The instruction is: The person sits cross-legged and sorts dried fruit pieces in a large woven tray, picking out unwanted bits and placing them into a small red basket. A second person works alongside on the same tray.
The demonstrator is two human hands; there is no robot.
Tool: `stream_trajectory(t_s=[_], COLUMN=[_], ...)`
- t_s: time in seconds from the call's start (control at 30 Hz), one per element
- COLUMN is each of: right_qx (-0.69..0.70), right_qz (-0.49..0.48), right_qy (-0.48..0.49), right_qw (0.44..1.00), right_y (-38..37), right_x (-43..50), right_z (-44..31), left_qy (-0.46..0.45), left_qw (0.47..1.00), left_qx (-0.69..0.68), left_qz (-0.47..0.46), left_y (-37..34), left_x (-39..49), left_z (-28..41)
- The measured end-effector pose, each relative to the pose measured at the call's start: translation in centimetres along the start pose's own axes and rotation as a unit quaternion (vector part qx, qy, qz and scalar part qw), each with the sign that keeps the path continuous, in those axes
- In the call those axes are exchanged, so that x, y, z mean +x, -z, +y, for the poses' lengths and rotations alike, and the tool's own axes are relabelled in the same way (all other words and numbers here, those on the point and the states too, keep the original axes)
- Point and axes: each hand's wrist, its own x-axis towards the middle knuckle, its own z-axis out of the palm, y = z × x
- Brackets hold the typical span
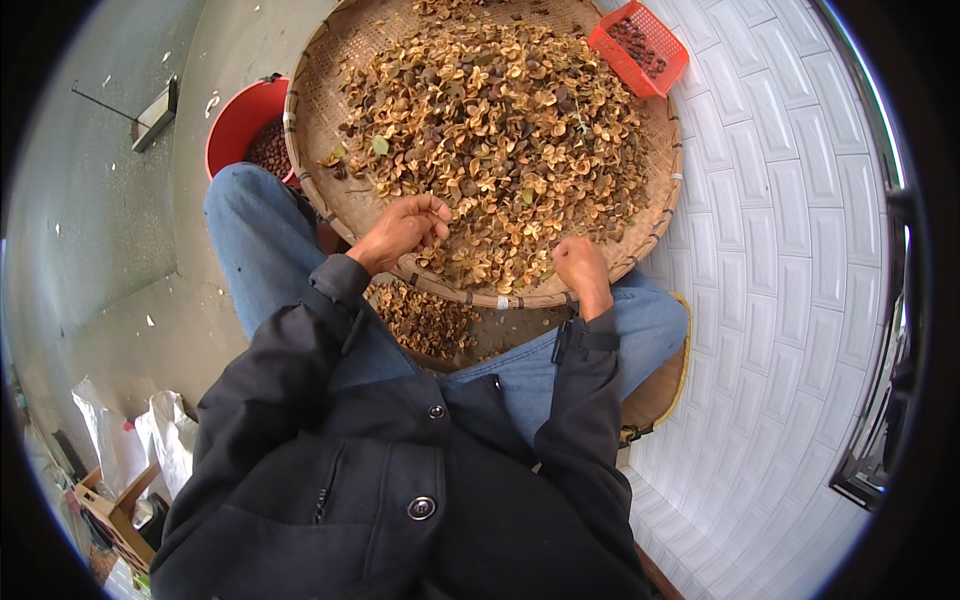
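A round woven bamboo tray lies across my knees, heaped with dry split husks and some dark round seeds or nuts among them. My left hand is over the tray's near left part, fingers curled, the thumb close to the fingertips; whether something small is between them cannot be told. At the near right, beside the husks, my right hand is curled with its fingertips turned down and hidden. A red plastic basket with dark seeds or nuts rests at the tray's far right rim.
A red bucket holding round brown seeds or nuts stands left of the tray. More husks are piled below it, between my legs. A white tiled wall rises close on the right. A long-handled dustpan, white sacks and a wooden crate are at the left.
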Motion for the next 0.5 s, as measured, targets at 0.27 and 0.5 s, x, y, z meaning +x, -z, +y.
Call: stream_trajectory(t_s=[0.27,0.5], right_qx=[-0.141,-0.131], right_qz=[-0.094,0.004], right_qy=[0.004,-0.017], right_qw=[0.986,0.991], right_y=[-0.3,-2.8], right_x=[-2.0,-2.2], right_z=[-4.2,-5.4], left_qy=[0.002,0.010], left_qw=[1.000,0.999], left_qx=[-0.025,-0.026], left_qz=[0.004,0.018], left_y=[-0.4,-0.6], left_x=[0.3,0.1], left_z=[0.1,0.5])
